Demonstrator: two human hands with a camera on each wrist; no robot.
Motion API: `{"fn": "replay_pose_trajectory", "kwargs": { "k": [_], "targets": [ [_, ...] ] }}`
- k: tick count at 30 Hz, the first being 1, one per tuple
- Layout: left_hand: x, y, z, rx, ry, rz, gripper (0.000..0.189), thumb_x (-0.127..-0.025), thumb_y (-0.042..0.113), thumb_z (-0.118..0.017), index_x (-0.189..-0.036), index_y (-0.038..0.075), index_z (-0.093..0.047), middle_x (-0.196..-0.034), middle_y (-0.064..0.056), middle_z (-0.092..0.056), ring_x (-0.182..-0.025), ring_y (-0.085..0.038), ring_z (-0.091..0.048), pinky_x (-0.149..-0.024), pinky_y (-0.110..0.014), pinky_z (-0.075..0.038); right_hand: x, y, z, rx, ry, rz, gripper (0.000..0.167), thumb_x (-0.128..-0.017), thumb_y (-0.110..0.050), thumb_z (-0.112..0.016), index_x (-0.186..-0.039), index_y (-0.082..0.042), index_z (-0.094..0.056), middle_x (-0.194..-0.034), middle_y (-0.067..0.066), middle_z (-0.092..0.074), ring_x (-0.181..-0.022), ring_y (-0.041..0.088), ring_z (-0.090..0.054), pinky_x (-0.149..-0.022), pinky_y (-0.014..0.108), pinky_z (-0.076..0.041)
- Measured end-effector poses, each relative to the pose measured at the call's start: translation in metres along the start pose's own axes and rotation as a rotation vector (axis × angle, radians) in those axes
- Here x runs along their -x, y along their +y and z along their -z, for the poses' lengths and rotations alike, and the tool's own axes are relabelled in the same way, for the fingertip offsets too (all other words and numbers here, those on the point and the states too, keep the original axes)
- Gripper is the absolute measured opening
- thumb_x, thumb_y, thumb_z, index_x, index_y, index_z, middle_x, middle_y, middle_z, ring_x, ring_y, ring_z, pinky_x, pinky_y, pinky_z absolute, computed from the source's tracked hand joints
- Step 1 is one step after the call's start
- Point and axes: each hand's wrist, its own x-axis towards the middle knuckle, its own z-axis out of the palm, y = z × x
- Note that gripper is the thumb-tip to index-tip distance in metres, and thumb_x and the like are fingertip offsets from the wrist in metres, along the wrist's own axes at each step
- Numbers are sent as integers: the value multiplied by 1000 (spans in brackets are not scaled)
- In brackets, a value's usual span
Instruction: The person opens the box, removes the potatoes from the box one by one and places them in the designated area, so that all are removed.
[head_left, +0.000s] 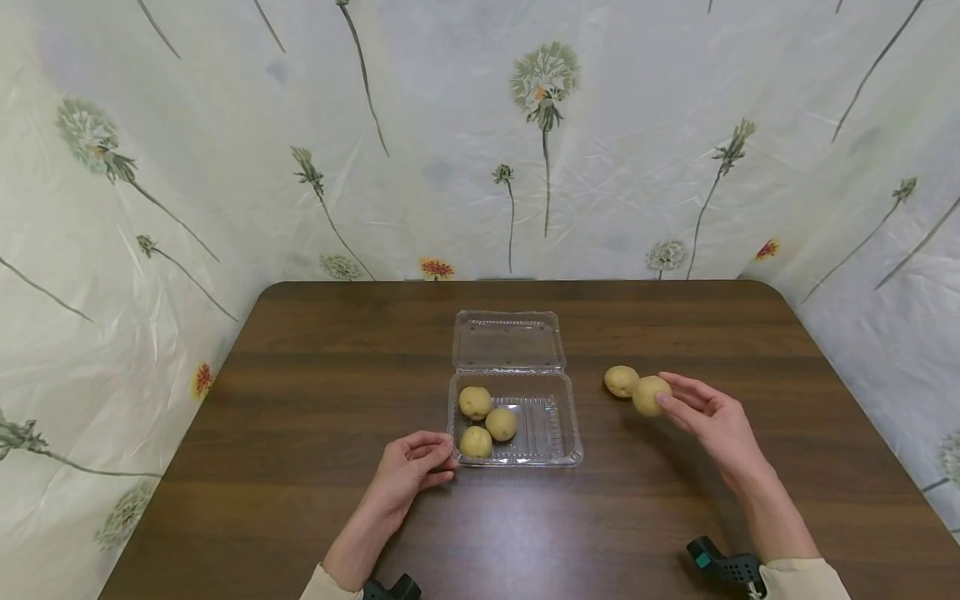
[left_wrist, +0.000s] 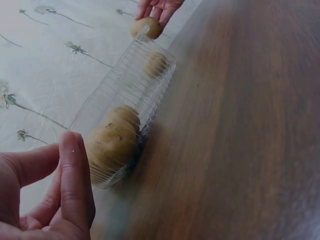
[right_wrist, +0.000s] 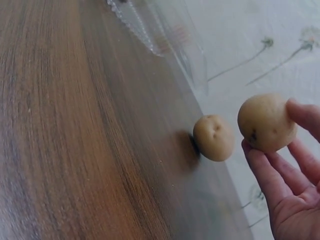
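Observation:
A clear plastic clamshell container lies with its lid folded back on the table. Inside, toward its left side, are three potatoes. My left hand pinches the container's rim at the near left corner between thumb and fingers, as the left wrist view also shows. To the right of the container, my right hand holds a potato between thumb and fingertips, raised above the table. A dark spot marks its skin. Beside it another potato rests on the wood.
The brown wooden table has rounded far corners. Behind it and at both sides hangs a pale sheet printed with dandelions. The container's open lid lies on its far side. A black wrist device sits at the right sleeve.

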Motion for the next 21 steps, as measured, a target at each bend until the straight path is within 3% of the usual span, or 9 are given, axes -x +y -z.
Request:
{"fn": "replay_pose_trajectory", "kwargs": {
  "k": [21],
  "targets": [
    [0,0,0,0,-3,1,31,-93,8,-67,-115,-12,-58,-92,-10,-68,-82,-17,-68,-75,-30,-58,-5,10,6,-76,29,-18,45,-93,-18,-70,-134,-6,-57,-111,-10,-69,-100,1,-64,-82,22,-53]
  ]
}}
